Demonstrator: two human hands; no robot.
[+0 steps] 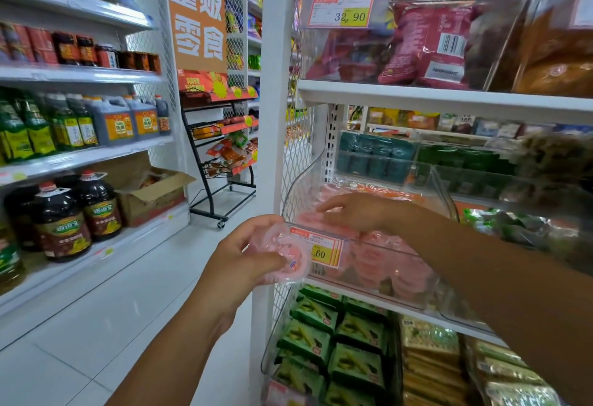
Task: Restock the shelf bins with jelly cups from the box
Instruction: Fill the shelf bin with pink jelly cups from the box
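Far left, oil bottles (61,222) stand on a low shelf, with dark jugs (118,120) on the shelf above them. Just right of the bottles sits an open box (150,194), flaps up; I can't make out what is in it. Behind it hangs an orange sign (197,11), and below the sign a black wire rack (224,155) of snacks stands on the floor. A white post (272,84) edges the shelving I face.

My left grip (240,264) is curled round a small stack of pink jelly cups (288,255), thumb across the top lid, held just outside the left front corner of the clear bin (394,250). The stack overlaps the left edge of the price tag (324,250) on the bin's front.

My right grip (353,213) reaches over the rim into the bin, palm down, fingers stretched almost flat and holding nothing, their tips lying at the left end over the pink cups (378,264) already inside. Those cups are piled against the front wall, blurred through the plastic.

Below the bin lie green packs (321,325); on the shelf above, red bags (426,40) lean behind clear plastic.
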